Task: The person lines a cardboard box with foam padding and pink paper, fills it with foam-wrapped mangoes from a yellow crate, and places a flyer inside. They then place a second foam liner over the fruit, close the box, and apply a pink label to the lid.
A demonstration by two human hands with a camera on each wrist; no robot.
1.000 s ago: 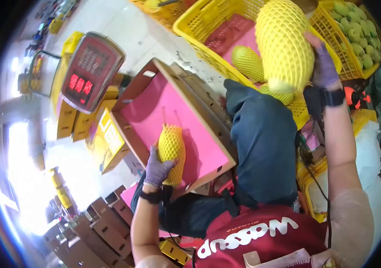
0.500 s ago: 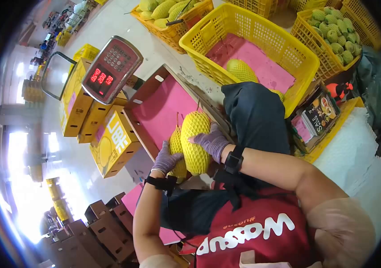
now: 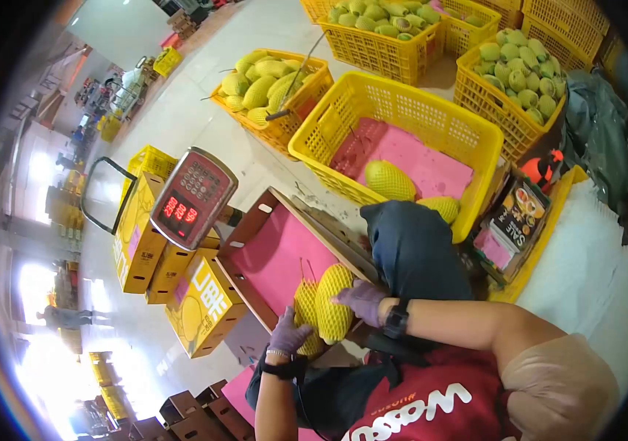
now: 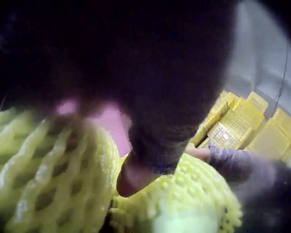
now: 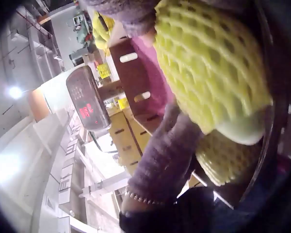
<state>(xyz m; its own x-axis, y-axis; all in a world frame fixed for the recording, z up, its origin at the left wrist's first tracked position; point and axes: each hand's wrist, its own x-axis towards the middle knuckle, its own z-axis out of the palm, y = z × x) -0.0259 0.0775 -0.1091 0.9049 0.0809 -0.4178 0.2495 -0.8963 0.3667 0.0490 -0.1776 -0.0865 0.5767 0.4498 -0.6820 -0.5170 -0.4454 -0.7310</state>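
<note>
Two large mangoes in yellow foam nets lie side by side at the near end of a cardboard box (image 3: 277, 253) lined with pink. My left hand (image 3: 290, 336), in a purple glove, holds the left mango (image 3: 304, 303) from its left side. On the other side my gloved right hand (image 3: 362, 301) grips the right mango (image 3: 335, 312), its thumb across the net. A bare left fingertip (image 4: 131, 182) shows between the two nets in the left wrist view. Pale fruit skin (image 5: 245, 130) shows at the right mango's lower end in the right wrist view.
A scale display (image 3: 195, 198) with red digits stands left of the box, beside stacked yellow cartons (image 3: 207, 305). A yellow crate (image 3: 402, 99) holding two netted mangoes is beyond my knee (image 3: 409, 246). Several fruit-filled crates stand farther back.
My right hand has carried a mango from the yellow crate down into the box, beside the left one. The scale's digits have risen. The head view has tilted up, showing more crates.
</note>
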